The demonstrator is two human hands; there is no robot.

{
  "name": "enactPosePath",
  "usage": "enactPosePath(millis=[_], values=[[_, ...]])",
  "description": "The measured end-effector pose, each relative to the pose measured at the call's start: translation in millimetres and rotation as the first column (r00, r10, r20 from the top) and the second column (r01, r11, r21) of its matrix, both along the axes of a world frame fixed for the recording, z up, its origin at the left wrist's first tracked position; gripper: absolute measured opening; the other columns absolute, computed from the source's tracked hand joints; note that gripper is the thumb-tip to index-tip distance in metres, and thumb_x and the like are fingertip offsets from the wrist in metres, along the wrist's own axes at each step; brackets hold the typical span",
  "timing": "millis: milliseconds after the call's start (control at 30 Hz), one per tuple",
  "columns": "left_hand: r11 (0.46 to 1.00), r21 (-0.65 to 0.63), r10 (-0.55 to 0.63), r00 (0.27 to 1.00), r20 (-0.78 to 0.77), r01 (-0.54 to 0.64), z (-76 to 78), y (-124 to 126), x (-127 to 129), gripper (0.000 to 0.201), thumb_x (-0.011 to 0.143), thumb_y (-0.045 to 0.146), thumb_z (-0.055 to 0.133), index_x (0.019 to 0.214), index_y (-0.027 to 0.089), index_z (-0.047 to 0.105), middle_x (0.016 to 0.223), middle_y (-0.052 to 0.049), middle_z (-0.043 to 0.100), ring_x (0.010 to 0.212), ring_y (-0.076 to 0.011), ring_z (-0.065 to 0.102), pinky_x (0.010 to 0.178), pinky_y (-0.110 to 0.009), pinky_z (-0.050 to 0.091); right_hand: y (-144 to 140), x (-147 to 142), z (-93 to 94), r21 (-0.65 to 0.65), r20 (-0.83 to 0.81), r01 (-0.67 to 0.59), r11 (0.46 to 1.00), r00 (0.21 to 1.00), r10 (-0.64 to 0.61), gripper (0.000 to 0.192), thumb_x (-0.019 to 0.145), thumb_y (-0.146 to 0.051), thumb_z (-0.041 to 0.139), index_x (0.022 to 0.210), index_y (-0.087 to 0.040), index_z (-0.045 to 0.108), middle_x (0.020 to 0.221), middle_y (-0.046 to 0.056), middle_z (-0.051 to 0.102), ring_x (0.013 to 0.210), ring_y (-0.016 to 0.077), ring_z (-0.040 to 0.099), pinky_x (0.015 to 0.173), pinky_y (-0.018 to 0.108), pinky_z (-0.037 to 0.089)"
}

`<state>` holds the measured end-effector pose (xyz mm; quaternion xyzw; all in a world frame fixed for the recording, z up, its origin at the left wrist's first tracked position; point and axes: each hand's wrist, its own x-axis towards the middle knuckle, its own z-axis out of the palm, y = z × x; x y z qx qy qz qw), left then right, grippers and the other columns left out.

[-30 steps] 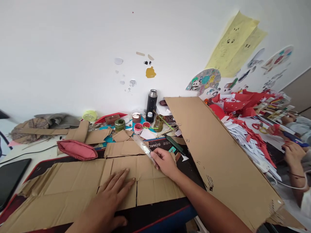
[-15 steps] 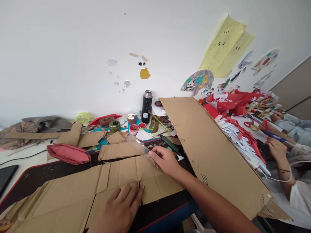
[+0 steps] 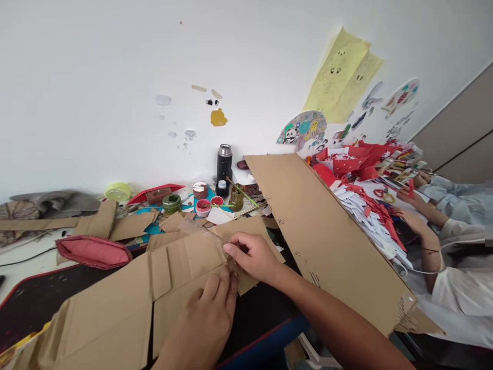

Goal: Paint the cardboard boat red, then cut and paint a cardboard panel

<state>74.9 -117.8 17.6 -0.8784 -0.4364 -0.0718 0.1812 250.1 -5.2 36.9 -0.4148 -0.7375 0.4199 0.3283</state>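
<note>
A creased sheet of cardboard (image 3: pixel 111 308) lies across the dark desk mat in front of me. My left hand (image 3: pixel 208 318) rests on its right end, fingers bent and close together at the crease. My right hand (image 3: pixel 250 257) is closed in a pinch at that crease, holding a clear plastic ruler (image 3: pixel 196 229) that slants over the far edge of the sheet. Its markings are too faint to read. Beyond my right hand, the end flap of the cardboard is tilted up and back. My right fingers partly hide the fold.
A large cardboard panel (image 3: pixel 319 231) slants along the right. Paint jars (image 3: pixel 171 204) and a black flask (image 3: pixel 224 167) stand by the wall. A red-lined cardboard piece (image 3: pixel 94 251) lies left. At far right, a co-worker's hand (image 3: pixel 414 221) is near white paper strips (image 3: pixel 364 221).
The right end of the cardboard has bent up at the crease. My right hand has moved slightly left with the ruler, and my left hand has shifted towards the fold. The view has turned slightly right.
</note>
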Motion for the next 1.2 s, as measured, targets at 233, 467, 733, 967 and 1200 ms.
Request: enactPosePath(millis=[233, 467, 733, 967, 1200], values=[[0.998, 0.037, -0.055, 0.995, 0.083, 0.052, -2.1, 29.0, 21.6, 0.051, 0.078, -0.001, 0.058, 0.12, 0.013, 0.083, 0.103, -0.015, 0.081, 0.084, -0.0271, 0.073, 0.054, -0.031, 0.06, 1.6, 0.8, -1.2, 0.065, -0.011, 0.013, 0.998, 1.0, -0.013, 0.035, 0.104, -0.047, 0.062, 0.08, -0.022, 0.065, 0.071, -0.002, 0.061, 0.067, 0.0158, 0.053, 0.063, 0.029, 0.04], [0.992, -0.099, -0.076, 0.996, 0.036, 0.079, -10.4, 39.6, 44.2, 0.039, 0.091, 0.002, 0.059, 0.123, 0.011, 0.079, 0.116, -0.02, 0.079, 0.096, -0.029, 0.074, 0.061, -0.032, 0.061, 5.9, 8.5, -8.0, 0.039, -0.034, 0.085, 0.996, 0.996, -0.084, 0.031, 0.102, -0.046, 0.063, 0.083, -0.022, 0.068, 0.074, 0.001, 0.066, 0.068, 0.018, 0.057, 0.063, 0.03, 0.043], [0.942, -0.32, -0.095, 0.995, 0.037, 0.101, -15.5, 54.5, 67.8, 0.024, 0.101, 0.011, 0.061, 0.115, 0.007, 0.081, 0.1, -0.021, 0.079, 0.094, -0.0294, 0.075, 0.057, -0.031, 0.055, 10.5, 10.9, -23.3, -0.008, -0.032, 0.12, 0.993, 0.992, -0.12, 0.035, 0.101, -0.05, 0.062, 0.079, -0.023, 0.066, 0.068, 0.0, 0.06, 0.062, 0.018, 0.053, 0.058, 0.03, 0.041], [0.915, -0.366, -0.083, 0.966, 0.244, 0.171, -35.1, 33.1, 50.5, 0.038, 0.106, 0.018, 0.057, 0.14, 0.007, 0.069, 0.133, -0.022, 0.076, 0.125, -0.0306, 0.069, 0.081, -0.035, 0.064, 9.0, 8.5, -66.5, -0.183, -0.037, 0.1, 0.978, 0.993, -0.109, 0.047, 0.1, -0.066, 0.063, 0.079, -0.023, 0.064, 0.061, -0.002, 0.054, 0.055, 0.0175, 0.05, 0.051, 0.029, 0.041], [0.978, -0.174, 0.191, 0.807, 0.558, -0.111, -30.1, -16.9, -67.7, 0.039, 0.107, 0.013, 0.047, 0.134, 0.021, 0.074, 0.125, -0.011, 0.082, 0.113, -0.0233, 0.076, 0.105, -0.041, 0.06, 2.7, 7.0, -88.7, -0.276, -0.054, 0.114, 0.954, 0.99, -0.134, 0.059, 0.094, -0.08, 0.064, 0.078, -0.024, 0.061, 0.056, -0.003, 0.053, 0.047, 0.0154, 0.047, 0.045, 0.028, 0.036]])
